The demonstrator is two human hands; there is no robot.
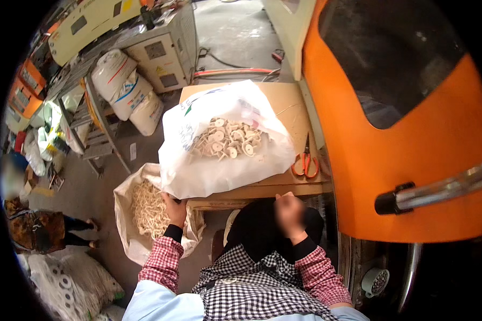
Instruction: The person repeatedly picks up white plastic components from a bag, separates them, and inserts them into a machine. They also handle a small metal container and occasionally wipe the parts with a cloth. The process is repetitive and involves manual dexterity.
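Note:
A white plastic bag (225,179) lies spread on the cardboard-topped table in front of me. Its open mouth shows a heap of small cream plastic parts (227,138) with round discs and thin stems. My left hand (175,211) is curled at the bag's near left corner, its fingertips partly hidden by the plastic. My right hand (289,211) hovers above my lap, close to the table's front edge. Its fingers are curled in, and blur hides whatever they hold. Orange-handled pliers (306,163) lie on the table, right of the bag.
Below my left hand stands a woven sack (126,219) full of tangled cream plastic strands (147,208). An orange machine (412,160) with a metal handle borders my right side. Stacked white sacks (126,91) and a metal step stand (104,134) are at left; a person (45,230) stands farther left.

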